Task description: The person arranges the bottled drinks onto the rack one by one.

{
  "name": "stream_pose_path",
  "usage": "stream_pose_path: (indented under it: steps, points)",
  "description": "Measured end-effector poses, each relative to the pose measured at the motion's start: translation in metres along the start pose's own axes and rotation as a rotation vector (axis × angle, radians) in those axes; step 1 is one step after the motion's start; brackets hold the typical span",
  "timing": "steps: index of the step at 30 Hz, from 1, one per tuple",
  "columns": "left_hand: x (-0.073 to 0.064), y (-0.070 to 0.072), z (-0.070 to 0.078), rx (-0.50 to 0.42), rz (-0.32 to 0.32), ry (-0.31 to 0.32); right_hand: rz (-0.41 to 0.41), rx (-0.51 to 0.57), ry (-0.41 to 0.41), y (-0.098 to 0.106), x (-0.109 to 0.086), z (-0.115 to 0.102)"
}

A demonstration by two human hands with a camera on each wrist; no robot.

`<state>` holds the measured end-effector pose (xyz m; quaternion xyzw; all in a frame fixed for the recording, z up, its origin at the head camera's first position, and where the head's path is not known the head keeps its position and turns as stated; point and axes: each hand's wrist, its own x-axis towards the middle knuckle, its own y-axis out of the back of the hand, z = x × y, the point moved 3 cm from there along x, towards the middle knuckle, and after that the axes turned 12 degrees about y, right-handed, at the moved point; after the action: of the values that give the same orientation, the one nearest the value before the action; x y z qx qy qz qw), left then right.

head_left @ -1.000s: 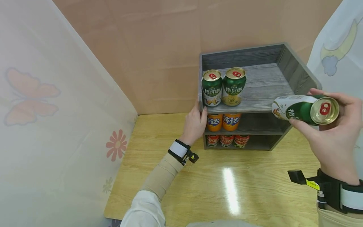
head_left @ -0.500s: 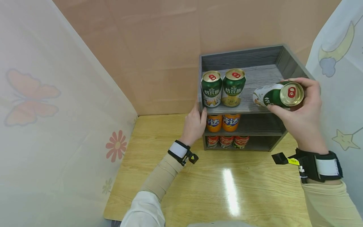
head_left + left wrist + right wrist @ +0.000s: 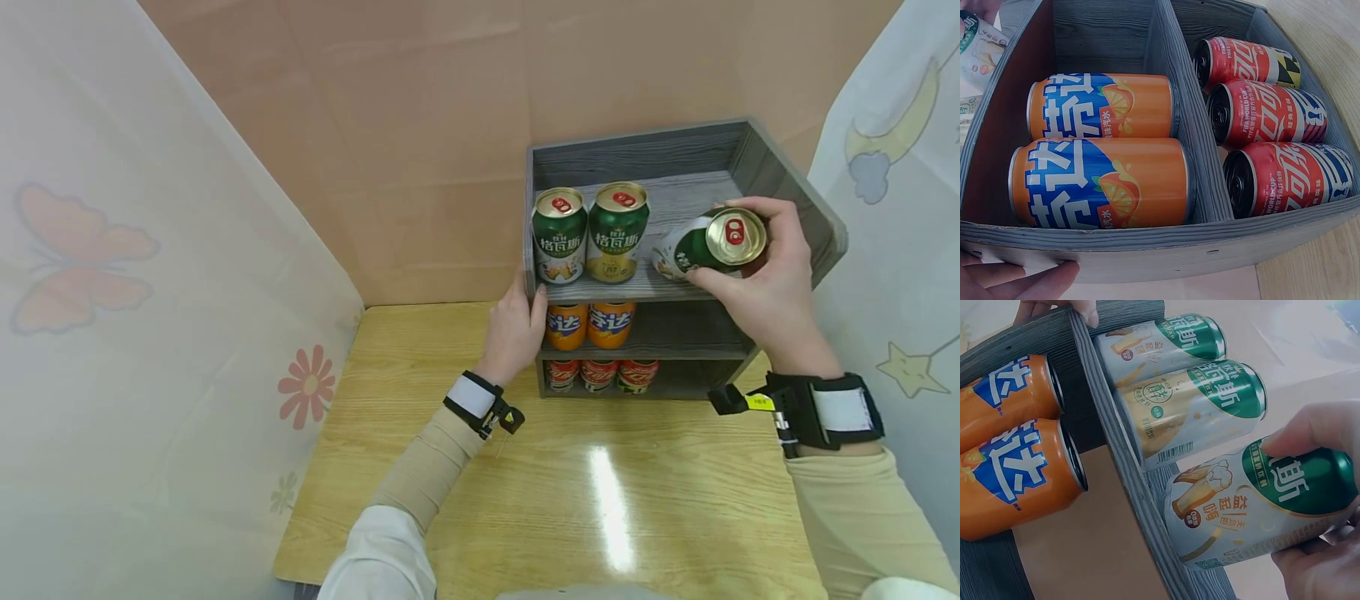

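My right hand (image 3: 776, 279) grips a green-and-white drink can (image 3: 708, 242) near its top, thumb in front and fingers behind. The can leans, its base low over the top shelf board (image 3: 705, 196) of the grey wooden rack. Two like cans stand upright to its left: a white-bottomed can (image 3: 559, 236) at the side wall and a gold-bottomed can (image 3: 618, 232) beside it. My left hand (image 3: 513, 329) rests against the rack's left side (image 3: 529, 217), thumb at the front edge; in the left wrist view its fingertips (image 3: 1054, 281) show outside the wall.
On the middle shelf stand two orange soda cans (image 3: 611, 323). The bottom shelf holds three red cola cans (image 3: 598, 374). The rack stands on a wooden table (image 3: 525, 492), with a brown backdrop (image 3: 420, 150) behind and printed white sheets (image 3: 150, 400) at both sides.
My right hand has carried its can leftward, from beyond the rack's right side to over the top shelf, and the can is tilted more upright. The left hand stays put.
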<state>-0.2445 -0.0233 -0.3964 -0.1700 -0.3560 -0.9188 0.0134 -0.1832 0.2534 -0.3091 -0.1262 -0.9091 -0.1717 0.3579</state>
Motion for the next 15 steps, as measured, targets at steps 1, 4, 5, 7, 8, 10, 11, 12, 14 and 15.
stream_pose_path:
  steps: [1, 4, 5, 7, 8, 10, 11, 12, 14, 15]
  points:
    - [0.000, 0.000, 0.000, 0.001, 0.001, -0.001, -0.003, -0.003, 0.003, 0.000, 0.001, 0.000]
    - [0.000, 0.000, 0.001, 0.003, 0.005, -0.006, -0.016, -0.004, 0.017, 0.000, 0.003, 0.000]
    - [0.000, 0.000, 0.001, 0.004, 0.006, -0.009, -0.022, -0.002, 0.021, 0.000, 0.003, 0.000]
    - [0.001, 0.000, 0.001, 0.004, 0.007, -0.015, -0.036, -0.003, 0.021, 0.001, 0.005, -0.001]
    - [0.001, 0.000, 0.000, 0.002, 0.007, -0.016, -0.047, -0.007, 0.019, 0.001, 0.006, 0.000]
    - [0.001, -0.001, 0.000, 0.000, 0.006, -0.016, -0.070, -0.010, 0.006, 0.001, 0.008, 0.000]
    - [0.001, -0.001, -0.001, -0.003, 0.006, -0.016, -0.084, -0.011, -0.003, 0.001, 0.009, 0.000]
    - [0.001, -0.001, -0.001, -0.005, 0.006, -0.016, -0.099, -0.012, -0.012, 0.001, 0.011, 0.001]
    - [0.000, -0.001, -0.002, -0.002, 0.010, -0.016, -0.130, -0.008, -0.027, 0.001, 0.015, 0.003]
    - [0.000, -0.001, -0.002, -0.001, 0.012, -0.016, -0.143, -0.002, -0.037, 0.002, 0.017, 0.004]
